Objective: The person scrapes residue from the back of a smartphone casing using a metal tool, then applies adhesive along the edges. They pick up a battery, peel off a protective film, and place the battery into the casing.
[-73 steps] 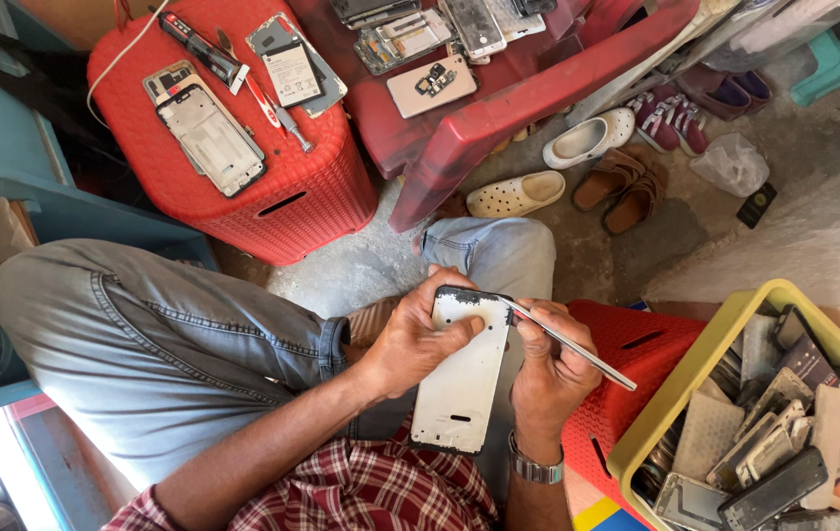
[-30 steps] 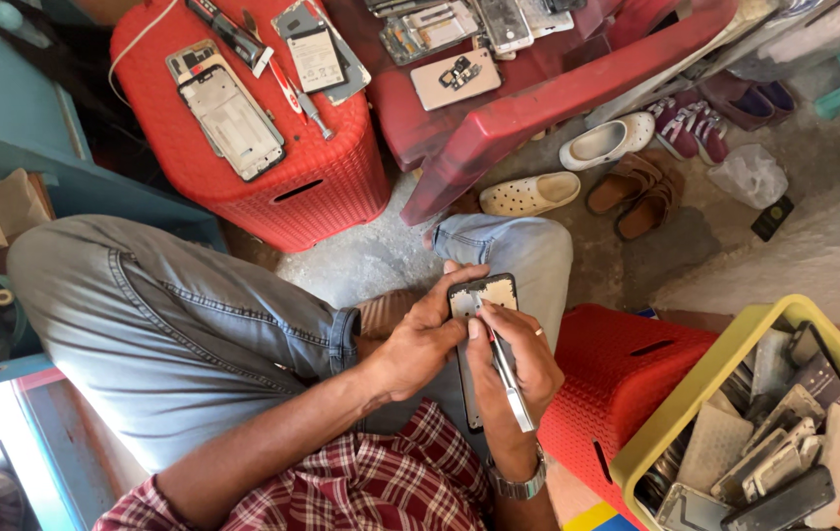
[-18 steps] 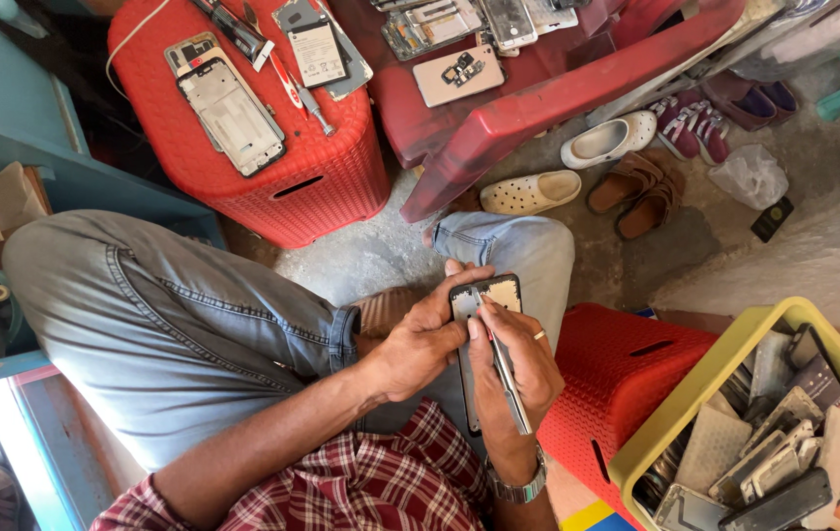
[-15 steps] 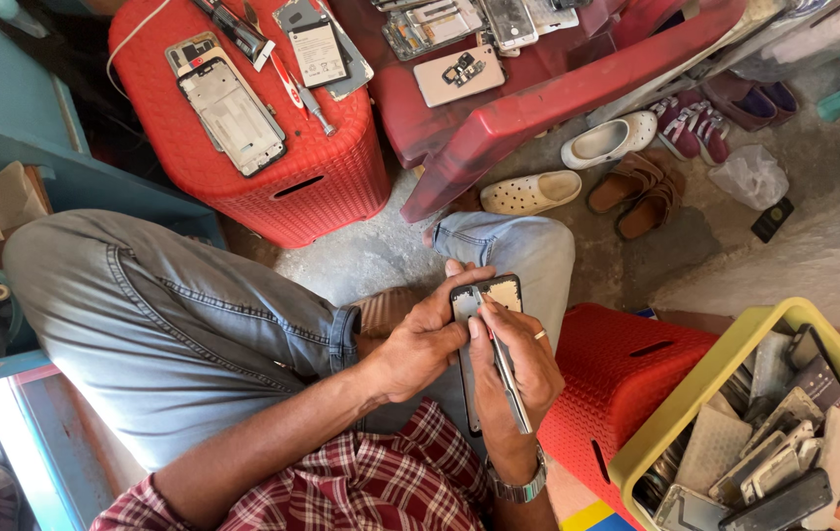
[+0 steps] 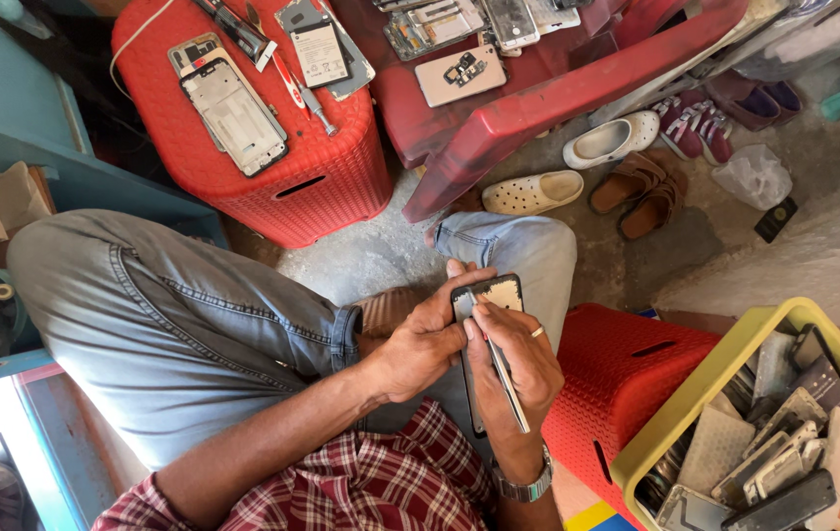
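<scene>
Hands were together over the lap. The left hand (image 5: pixel 425 344) clamped the dark-framed phone body with a pale inner plate (image 5: pixel 487 297) from the left; the right hand (image 5: pixel 518 359) pinched a thin metal-tipped prying tool (image 5: pixel 504 379) against its face. The phone's lower half was hidden behind the fingers.

On the far red woven plastic stool (image 5: pixel 322 192) lay a white rectangular phone frame (image 5: pixel 235 116) and a grey battery with a pale label (image 5: pixel 320 54). A pale rectangular back cover (image 5: pixel 459 75) lay on the red plastic table (image 5: pixel 538 108). At near right, a yellow plastic crate (image 5: pixel 695 393) held grey phone parts, cut off by the frame edge and hard to separate.
</scene>
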